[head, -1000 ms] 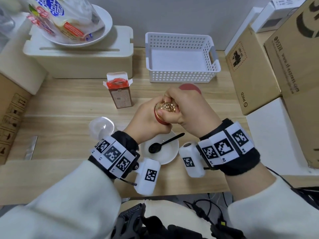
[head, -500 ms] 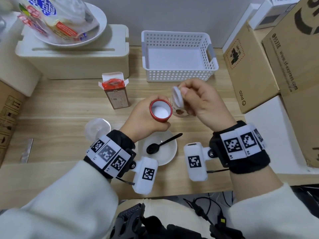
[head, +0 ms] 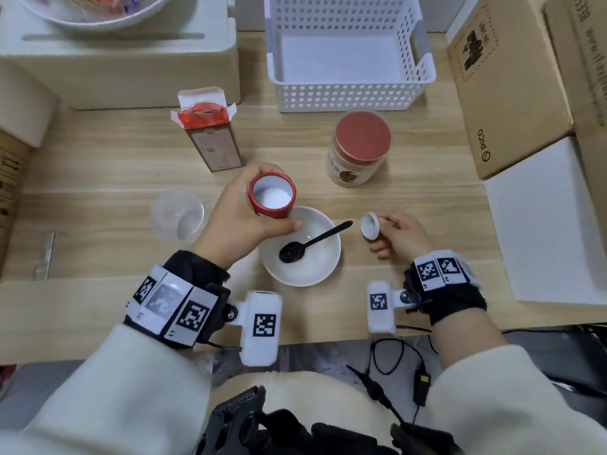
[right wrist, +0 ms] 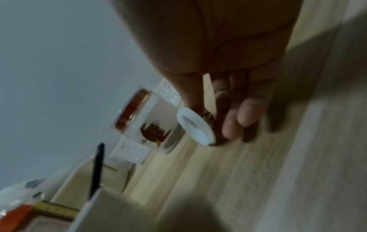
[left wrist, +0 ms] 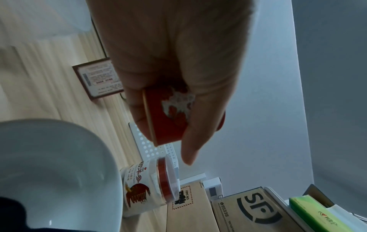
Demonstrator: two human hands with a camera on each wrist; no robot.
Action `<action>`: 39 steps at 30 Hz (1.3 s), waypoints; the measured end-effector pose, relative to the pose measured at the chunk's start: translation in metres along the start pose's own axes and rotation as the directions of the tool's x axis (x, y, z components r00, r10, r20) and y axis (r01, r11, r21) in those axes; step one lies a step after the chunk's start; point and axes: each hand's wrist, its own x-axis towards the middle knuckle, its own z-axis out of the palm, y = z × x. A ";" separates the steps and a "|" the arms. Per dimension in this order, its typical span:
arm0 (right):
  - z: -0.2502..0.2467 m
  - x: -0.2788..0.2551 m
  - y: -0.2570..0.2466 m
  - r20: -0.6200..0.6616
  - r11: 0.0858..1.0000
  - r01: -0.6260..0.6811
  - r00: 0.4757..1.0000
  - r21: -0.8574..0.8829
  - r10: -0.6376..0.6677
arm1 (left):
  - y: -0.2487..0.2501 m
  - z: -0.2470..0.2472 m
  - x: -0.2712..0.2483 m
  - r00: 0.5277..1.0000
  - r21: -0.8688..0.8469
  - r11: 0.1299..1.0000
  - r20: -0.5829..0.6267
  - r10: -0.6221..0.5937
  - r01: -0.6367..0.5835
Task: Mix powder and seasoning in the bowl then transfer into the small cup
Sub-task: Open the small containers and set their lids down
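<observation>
Head view, one bowl (head: 331, 257), one spoon (head: 308, 243), two jars (head: 272, 196)

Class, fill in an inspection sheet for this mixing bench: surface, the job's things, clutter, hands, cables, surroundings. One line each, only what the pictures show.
Surface: light wooden table; no spills seen.
Job's things: white bowl holding a black spoon; open red canister, white inside; its lid off; clear small cup left of the bowl, upright.
Clutter: red-lidded jar, opened carton, white basket.
Hands: left hand grips the canister above the bowl's rim; right hand pinches the lid right of the bowl.
Cables: black cable below the table's front edge.
Surroundings: cardboard boxes at right; foam box at back left.
</observation>
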 end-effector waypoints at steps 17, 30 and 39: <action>0.037 -0.032 -0.040 0.058 0.895 0.370 0.928 -0.248 -0.368 | -0.017 -0.011 -0.011 0.996 -0.054 0.997 -0.060 -0.062 0.059; 0.040 -0.049 -0.065 0.486 0.627 0.724 0.674 -0.287 -0.556 | -0.019 -0.023 -0.013 0.995 -0.039 0.998 -0.084 -0.045 0.042; 0.003 -0.079 -0.105 0.115 0.594 0.752 0.589 0.286 -0.800 | -0.005 -0.025 -0.011 0.997 0.009 0.999 0.055 0.052 -0.053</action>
